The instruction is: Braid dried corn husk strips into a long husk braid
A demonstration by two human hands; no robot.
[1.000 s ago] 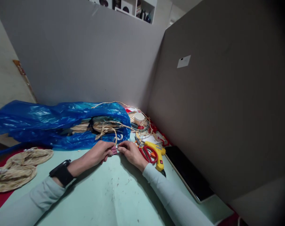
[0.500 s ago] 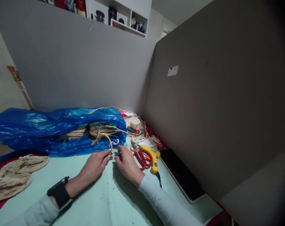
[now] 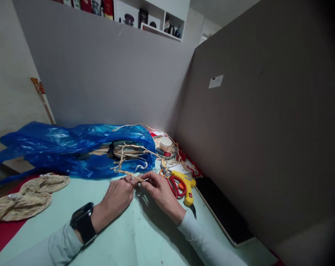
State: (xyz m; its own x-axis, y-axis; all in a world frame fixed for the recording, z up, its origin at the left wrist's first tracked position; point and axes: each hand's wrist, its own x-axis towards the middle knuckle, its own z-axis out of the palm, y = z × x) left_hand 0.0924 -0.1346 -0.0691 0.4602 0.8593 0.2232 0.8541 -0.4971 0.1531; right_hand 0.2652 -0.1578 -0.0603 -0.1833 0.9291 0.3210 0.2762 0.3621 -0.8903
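Note:
A thin twisted straw cord (image 3: 128, 173) runs from the straw bundle side to the fingertips of both hands. My left hand (image 3: 119, 193), with a black watch on its wrist, is closed around the cord, thumb and fingers together. Pinching the cord's near end beside it is my right hand (image 3: 161, 190). The fingertips nearly meet, so what lies between them is partly hidden. Just behind, a blue plastic bag (image 3: 64, 138) lies open around a bundle of dry straw (image 3: 131, 152). Red-handled scissors (image 3: 178, 188) and a yellow glue gun (image 3: 188, 184) lie right of my right hand.
Woven straw soles (image 3: 23, 205) rest on red cloth at the left. A white cup (image 3: 165, 143) stands at the back among cords. A black flat tablet-like device (image 3: 224, 210) lies along the right partition (image 3: 253, 129). A grey partition (image 3: 106, 74) closes off the back.
The small shiny piece seen at my left fingertips is now out of sight. My hands have come together on the cord, which bends lower toward them. The view has shifted slightly left.

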